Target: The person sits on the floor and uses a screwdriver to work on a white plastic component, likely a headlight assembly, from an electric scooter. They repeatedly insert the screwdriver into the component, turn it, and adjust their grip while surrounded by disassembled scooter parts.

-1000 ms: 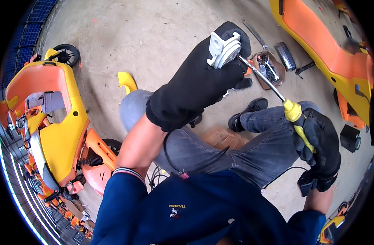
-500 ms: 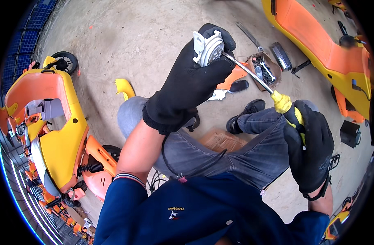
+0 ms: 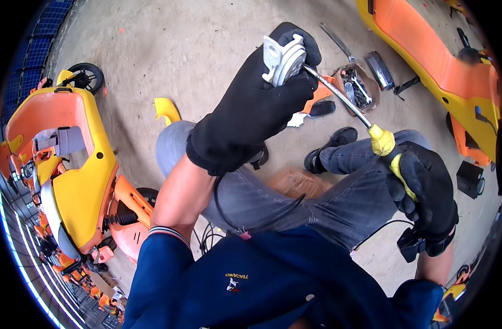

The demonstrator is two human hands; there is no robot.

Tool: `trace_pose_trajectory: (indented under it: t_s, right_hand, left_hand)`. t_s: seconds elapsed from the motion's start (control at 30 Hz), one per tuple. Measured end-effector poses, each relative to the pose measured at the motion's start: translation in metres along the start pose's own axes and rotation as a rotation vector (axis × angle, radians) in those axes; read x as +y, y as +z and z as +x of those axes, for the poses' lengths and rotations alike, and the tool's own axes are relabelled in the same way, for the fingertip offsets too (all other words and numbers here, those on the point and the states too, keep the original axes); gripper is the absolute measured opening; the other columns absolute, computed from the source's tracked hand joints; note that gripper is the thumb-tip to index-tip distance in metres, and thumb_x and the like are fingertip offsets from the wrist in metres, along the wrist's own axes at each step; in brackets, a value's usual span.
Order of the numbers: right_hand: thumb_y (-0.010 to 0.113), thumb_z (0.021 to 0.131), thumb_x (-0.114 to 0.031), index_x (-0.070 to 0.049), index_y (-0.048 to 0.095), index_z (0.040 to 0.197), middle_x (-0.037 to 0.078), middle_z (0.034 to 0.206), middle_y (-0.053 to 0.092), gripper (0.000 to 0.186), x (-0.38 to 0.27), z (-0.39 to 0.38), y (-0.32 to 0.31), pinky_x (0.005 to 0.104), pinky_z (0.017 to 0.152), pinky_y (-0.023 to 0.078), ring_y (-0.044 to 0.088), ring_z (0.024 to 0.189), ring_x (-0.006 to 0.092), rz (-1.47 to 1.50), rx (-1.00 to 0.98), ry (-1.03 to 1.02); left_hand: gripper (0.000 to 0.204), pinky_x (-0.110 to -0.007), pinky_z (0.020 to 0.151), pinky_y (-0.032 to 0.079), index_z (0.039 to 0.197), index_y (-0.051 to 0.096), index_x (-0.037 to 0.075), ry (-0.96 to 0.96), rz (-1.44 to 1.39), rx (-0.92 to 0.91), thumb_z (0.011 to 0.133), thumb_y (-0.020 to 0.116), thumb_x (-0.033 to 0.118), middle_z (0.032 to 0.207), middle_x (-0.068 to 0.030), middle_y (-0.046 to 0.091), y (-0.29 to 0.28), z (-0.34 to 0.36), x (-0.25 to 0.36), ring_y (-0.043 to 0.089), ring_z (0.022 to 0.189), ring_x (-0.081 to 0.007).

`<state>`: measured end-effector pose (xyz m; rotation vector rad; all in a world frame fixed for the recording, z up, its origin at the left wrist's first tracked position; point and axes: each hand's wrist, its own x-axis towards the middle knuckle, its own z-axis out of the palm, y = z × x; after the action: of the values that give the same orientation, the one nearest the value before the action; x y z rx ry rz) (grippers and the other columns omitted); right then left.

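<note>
Since half a second ago, the right grip [image 3: 426, 183] has rolled around the handle of a screwdriver [image 3: 347, 103], so its curled fingers face up where the back of the glove did. It is closed on that black-and-yellow handle. Across from it, the left grip [image 3: 245, 104] is clamped on a pale metal part [image 3: 286, 61], which pokes out past the thumb.

The shaft runs from the right grip to the edge of the part, just beside the left fingers; the glove crowds the tip, so I cannot tell how well it is seated. If it sits shallow or aslant, a twist could make it skip off and skid into the left glove. Nothing but that glove appears to brace the part, so a hard turn might spin it inside the fabric or pop it loose. Dropped from there, it could strike the concrete floor [image 3: 179, 44] or bounce toward the open box [image 3: 374, 95] of tools, to the right of the left grip. Below that grip, a black cable [image 3: 216, 200] loops over the lap and might snag the wrist.
</note>
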<state>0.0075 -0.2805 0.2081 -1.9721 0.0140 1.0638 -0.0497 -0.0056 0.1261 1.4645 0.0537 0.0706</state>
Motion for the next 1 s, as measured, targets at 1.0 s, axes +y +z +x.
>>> trace_pose_trajectory:
  t_s: [1.0]
  right_hand:
    - [0.065, 0.094, -0.019, 0.003, 0.068, 0.11, 0.011, 0.079, 0.066, 0.028, 0.0, -0.001, 0.008, 0.0254, 0.056, 0.049, 0.063, 0.065, 0.0134, -0.392, 0.085, -0.333]
  left_hand:
    - [0.026, -0.026, 0.075, 0.044, 0.11, 0.052, 0.006, 0.101, 0.0, 0.026, 0.085, 0.055, 0.0, 0.095, -0.0012, 0.048, 0.005, 0.002, -0.021, 0.049, 0.084, -0.0089]
